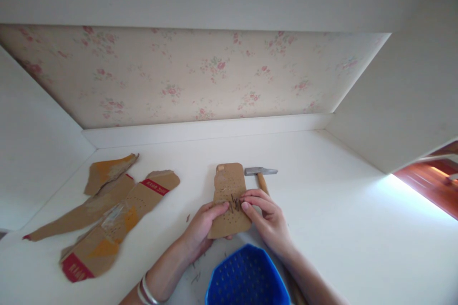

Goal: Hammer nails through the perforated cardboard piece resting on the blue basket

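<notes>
A brown cardboard piece full of small holes lies on the white shelf surface, with a few dark nails lying or stuck in it. My left hand grips the piece at its left lower edge, thumb on top. My right hand rests at its right edge, fingertips pinched at the nails. A hammer with a metal head and wooden handle lies just behind my right hand.
Torn cardboard scraps with red print lie at the left. A blue perforated basket sits at the near edge between my forearms. Loose nails lie near it. White side walls and a floral back panel enclose the surface.
</notes>
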`<move>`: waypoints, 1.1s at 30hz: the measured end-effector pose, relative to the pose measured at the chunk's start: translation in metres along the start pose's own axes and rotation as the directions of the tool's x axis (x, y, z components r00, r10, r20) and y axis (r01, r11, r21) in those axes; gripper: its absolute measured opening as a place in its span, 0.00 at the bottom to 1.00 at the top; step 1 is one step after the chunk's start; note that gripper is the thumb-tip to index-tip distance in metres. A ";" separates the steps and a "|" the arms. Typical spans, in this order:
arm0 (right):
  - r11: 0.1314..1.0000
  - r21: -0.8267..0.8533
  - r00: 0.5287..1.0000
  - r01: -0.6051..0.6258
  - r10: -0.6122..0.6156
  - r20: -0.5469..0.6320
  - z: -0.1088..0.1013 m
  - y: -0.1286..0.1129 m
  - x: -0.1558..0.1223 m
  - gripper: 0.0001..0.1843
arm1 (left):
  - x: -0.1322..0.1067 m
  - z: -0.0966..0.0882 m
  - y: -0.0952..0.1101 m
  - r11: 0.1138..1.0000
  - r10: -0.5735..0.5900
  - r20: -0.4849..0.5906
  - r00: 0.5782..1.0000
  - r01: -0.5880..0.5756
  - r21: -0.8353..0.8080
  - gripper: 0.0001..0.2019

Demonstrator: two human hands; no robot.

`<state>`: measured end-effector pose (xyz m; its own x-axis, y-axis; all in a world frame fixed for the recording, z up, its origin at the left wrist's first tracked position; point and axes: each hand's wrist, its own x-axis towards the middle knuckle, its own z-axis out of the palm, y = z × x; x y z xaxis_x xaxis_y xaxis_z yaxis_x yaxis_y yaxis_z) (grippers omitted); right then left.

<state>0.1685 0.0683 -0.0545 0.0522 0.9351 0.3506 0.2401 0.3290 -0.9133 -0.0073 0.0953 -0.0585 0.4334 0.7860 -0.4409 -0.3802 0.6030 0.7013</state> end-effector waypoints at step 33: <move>0.953 0.192 0.971 -0.236 0.224 0.079 0.004 0.006 -0.003 0.11 | 0.006 -0.007 0.000 0.999 -0.020 -0.043 0.999 0.019 -0.038 0.08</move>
<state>0.1659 0.0682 -0.0622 0.0281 0.9925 0.1192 0.0307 0.1184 -0.9925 -0.0099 0.1010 -0.0651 0.4054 0.7788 -0.4786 -0.4033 0.6222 0.6710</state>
